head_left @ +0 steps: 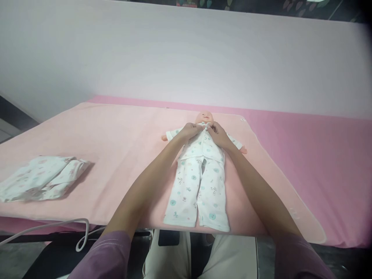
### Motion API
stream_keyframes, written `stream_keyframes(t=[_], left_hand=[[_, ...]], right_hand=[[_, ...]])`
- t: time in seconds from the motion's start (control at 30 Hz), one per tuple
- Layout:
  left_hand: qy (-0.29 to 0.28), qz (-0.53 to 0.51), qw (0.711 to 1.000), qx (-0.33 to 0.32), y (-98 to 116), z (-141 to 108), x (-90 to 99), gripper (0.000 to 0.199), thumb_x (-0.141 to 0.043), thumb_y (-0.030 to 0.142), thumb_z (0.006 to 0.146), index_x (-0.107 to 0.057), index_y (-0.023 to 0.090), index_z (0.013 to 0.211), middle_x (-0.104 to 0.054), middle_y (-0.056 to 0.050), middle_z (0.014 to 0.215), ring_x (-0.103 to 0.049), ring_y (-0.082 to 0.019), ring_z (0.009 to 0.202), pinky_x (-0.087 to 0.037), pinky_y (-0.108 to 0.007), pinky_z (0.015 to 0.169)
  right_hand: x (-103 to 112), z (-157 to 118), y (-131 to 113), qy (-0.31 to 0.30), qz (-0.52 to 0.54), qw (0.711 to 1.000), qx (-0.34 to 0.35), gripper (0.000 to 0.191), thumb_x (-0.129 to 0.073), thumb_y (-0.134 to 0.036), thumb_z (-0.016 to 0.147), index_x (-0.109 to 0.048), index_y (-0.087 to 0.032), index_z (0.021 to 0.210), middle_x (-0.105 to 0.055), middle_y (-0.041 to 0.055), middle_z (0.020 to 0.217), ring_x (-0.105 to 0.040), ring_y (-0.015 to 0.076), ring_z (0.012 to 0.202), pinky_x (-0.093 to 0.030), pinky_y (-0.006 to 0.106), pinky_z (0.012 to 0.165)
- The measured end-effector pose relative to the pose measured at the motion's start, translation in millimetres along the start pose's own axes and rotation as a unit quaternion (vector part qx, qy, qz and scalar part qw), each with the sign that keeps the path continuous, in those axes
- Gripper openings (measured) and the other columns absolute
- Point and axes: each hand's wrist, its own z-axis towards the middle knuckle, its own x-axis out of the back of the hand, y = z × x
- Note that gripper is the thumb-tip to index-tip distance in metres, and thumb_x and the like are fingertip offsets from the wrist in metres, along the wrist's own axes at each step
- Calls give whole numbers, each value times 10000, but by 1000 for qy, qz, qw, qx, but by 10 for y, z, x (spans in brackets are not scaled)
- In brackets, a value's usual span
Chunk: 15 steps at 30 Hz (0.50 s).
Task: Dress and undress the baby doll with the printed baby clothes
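My left hand (pixel 192 131) and right hand (pixel 217 133) pinch the shirt (pixel 202 146) near its neck; I'd best hold both edges level, clear of the doll's head (pixel 204 116) just beyond.

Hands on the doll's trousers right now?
No: the left hand and right hand are both at the neck of the shirt on the doll, away from the trousers.

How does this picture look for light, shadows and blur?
Head view: light is soft, with no harsh glare on the peach mat; head view: a faint shadow lies along the right side of the folded cloth; head view: the top right corner darkens, and fine detail on the doll's shirt looks soft.
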Motion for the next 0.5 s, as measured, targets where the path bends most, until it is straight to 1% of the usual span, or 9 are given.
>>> stream_keyframes(t=[0.1, 0.17, 0.23, 0.3, 0.37, 0.43, 0.5], left_hand=[[-4, 18, 1000, -21, -4, -22, 9, 502, -919, 409, 901, -539, 218, 634, -456, 26, 562, -439, -123, 551, -368, -295, 597], [-12, 40, 998, -44, -4, -42, 17, 518, -870, 382, 937, -490, 224, 621, -395, 41, 567, -353, -105, 540, -295, -285, 580], [-17, 60, 996, -63, -11, -48, 25, 467, -827, 351, 957, -508, 222, 641, -385, 46, 587, -333, -109, 553, -270, -283, 589], [-11, 73, 995, -72, -29, -31, 31, 330, -818, 329, 949, -604, 215, 726, -453, 40, 629, -391, -124, 583, -306, -283, 614], [7, 86, 993, -77, -56, 3, 38, 188, -828, 319, 937, -687, 209, 878, -548, 30, 703, -479, -143, 634, -362, -285, 650], [30, 109, 989, -93, -83, 44, 49, 179, -818, 316, 951, -708, 207, 1042, -611, 21, 780, -555, -162, 699, -407, -290, 692], [53, 147, 980, -127, -100, 90, 64, 227, -786, 303, 981, -704, 212, 1171, -645, 13, 846, -610, -177, 772, -444, -297, 757]], right_hand=[[2, 2, 7, 0, 4, 1000, -16, 364, -575, -616, 1047, -570, -259, 974, -587, 10, 948, -530, 210, 867, -488, 349, 868], [11, 1, 7, -3, -20, 1000, -8, 310, -578, -556, 1064, -582, -260, 970, -614, 25, 965, -555, 224, 892, -506, 368, 900], [31, 2, 14, 3, -61, 998, 11, 231, -586, -464, 1069, -600, -260, 962, -639, 52, 1003, -584, 248, 939, -516, 408, 962], [69, 14, 30, 22, -101, 994, 22, 163, -625, -395, 1044, -609, -260, 954, -659, 81, 1049, -603, 278, 1007, -514, 451, 1022], [130, 45, 53, 45, -123, 991, 20, 116, -679, -355, 1006, -618, -261, 976, -685, 103, 1123, -610, 300, 1076, -509, 484, 1073], [210, 102, 74, 53, -123, 991, 1, 119, -713, -326, 979, -639, -254, 1037, -713, 117, 1231, -623, 303, 1111, -513, 499, 1094], [296, 183, 88, 30, -108, 993, -35, 160, -721, -321, 978, -670, -241, 1107, -741, 123, 1306, -652, 290, 1088, -535, 491, 1066]])
